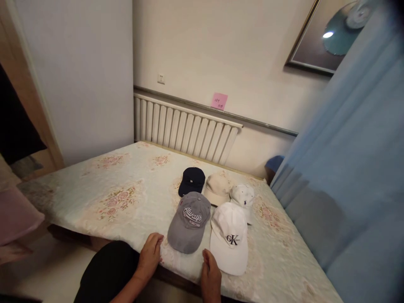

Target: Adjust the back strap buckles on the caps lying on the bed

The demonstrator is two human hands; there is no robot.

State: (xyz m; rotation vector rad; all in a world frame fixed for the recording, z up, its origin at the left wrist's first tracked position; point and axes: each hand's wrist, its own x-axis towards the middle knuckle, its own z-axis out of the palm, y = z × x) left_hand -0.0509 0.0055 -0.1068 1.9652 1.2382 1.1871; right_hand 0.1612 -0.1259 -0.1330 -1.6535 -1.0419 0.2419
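A grey baseball cap (191,221) with white "Always" lettering lies near the bed's front edge, its brim toward me. My left hand (150,253) is open and holds nothing, just left of the grey cap's brim. My right hand (211,275), also open, is between the grey cap and a white cap (229,237) with a black CK mark. Behind them sit a navy cap (192,181), a beige cap (217,188) and a smaller white cap (242,195) with a dark logo. The CK cap partly covers the smaller white one.
The caps lie on a bed (78,198) with a floral cover. A white radiator (186,126) is along the wall behind it, with a pink note (219,101) above. A blue curtain (341,168) hangs at the right. Pink cloth (19,214) shows at the left.
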